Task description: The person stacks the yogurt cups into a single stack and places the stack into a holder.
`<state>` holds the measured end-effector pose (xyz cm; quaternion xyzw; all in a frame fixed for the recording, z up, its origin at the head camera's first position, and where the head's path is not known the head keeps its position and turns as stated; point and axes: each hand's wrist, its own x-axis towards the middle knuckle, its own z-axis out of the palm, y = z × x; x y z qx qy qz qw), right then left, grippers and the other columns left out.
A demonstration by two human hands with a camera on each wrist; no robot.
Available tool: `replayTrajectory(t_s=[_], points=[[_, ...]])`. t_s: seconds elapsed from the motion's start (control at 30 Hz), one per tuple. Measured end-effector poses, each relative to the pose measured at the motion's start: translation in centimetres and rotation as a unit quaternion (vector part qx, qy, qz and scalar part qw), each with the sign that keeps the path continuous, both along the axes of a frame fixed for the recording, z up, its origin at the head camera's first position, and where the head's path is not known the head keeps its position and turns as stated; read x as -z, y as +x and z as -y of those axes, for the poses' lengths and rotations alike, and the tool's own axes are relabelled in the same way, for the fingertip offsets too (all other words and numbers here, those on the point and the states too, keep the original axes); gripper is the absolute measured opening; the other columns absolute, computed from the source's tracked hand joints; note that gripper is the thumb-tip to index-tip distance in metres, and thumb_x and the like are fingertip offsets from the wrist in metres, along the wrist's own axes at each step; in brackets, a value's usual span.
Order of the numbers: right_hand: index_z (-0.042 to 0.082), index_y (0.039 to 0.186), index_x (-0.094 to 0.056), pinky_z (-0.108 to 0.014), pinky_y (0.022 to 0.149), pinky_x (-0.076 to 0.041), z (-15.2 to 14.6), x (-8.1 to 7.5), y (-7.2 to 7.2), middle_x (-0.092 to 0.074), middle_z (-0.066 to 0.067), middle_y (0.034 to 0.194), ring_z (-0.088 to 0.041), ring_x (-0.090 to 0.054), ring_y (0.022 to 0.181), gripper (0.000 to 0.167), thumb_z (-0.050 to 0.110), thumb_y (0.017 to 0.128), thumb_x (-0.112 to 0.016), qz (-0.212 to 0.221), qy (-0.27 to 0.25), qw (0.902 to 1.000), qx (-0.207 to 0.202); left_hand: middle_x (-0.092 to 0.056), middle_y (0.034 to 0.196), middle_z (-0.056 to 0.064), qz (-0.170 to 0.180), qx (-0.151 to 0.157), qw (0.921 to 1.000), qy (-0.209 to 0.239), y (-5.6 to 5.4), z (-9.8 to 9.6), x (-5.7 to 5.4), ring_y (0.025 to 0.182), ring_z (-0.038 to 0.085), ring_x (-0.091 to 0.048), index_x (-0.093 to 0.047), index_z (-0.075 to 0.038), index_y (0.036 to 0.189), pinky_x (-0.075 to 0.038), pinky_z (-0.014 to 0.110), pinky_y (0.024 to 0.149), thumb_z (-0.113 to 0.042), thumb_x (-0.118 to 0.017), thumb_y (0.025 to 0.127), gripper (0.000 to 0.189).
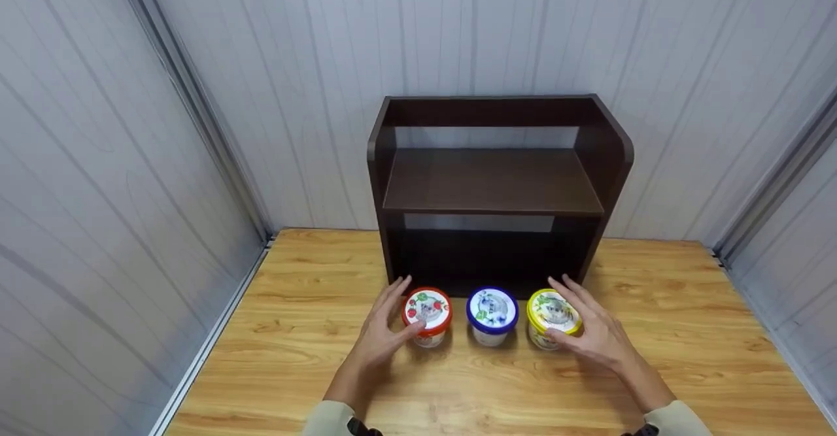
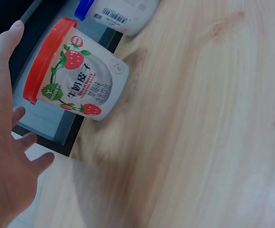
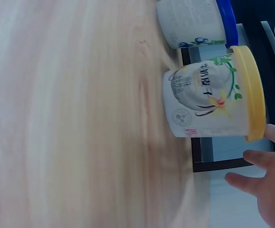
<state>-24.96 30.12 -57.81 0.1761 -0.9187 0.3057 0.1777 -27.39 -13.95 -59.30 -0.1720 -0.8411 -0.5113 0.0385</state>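
Three yogurt-style tubs stand upright in a row on the table. At the left is a red-lidded strawberry tub point(image 1: 428, 310) point(image 2: 83, 71), with my left hand point(image 1: 381, 335) spread around its left side and the thumb over the near edge of the lid. In the middle stands a blue-lidded tub point(image 1: 492, 310) point(image 3: 194, 23), apart from both hands. My right hand point(image 1: 603, 335) reaches about the yellow-lidded tub point(image 1: 554, 312) point(image 3: 213, 97), its thumb at the lid's near edge. In both wrist views the fingers are loose and spread beside the lids.
A dark brown two-tier shelf point(image 1: 494, 181) stands behind the tubs, against the white panelled back wall point(image 1: 327, 96). The wooden table point(image 1: 281, 344) extends to both sides, bounded by side walls with metal edging.
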Motion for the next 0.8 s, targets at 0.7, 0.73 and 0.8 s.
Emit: replayTrajectory(t_s=[0.7,0.73,0.8], points=[[0.011,0.162,-0.060,-0.019,0.120,-0.040,1.3,2.0,0.0,-0.056,-0.026,0.166,-0.018,-0.056,0.149,0.095,0.012,0.077,-0.102,0.055,-0.171,0.9838,0.005,-0.047,0.174,0.027,0.074,0.038,0.9887,0.124,0.2,-1.1,2.0,0.153,0.043,-0.057,-0.045,-0.014,0.173,-0.055,0.036,0.121,-0.022,-0.093,0.095,0.092],[0.011,0.162,-0.061,-0.011,0.116,-0.036,1.4,2.0,0.0,-0.057,-0.024,0.166,-0.007,-0.054,0.145,0.094,0.011,0.077,-0.102,0.062,-0.182,0.9813,0.007,-0.049,0.173,0.027,0.074,0.037,0.9882,0.128,0.2,-1.1,2.1,0.151,0.043,-0.059,-0.045,-0.013,0.173,-0.055,0.033,0.119,-0.021,-0.093,0.095,0.092],[0.010,0.160,-0.062,-0.002,0.111,-0.031,1.5,2.0,0.1,-0.059,-0.023,0.163,0.006,-0.050,0.137,0.091,0.009,0.079,-0.102,0.075,-0.199,0.9771,0.009,-0.053,0.169,0.028,0.076,0.035,0.9868,0.139,0.2,-1.1,2.4,0.147,0.042,-0.063,-0.045,-0.011,0.173,-0.056,0.030,0.115,-0.019,-0.092,0.096,0.091]])
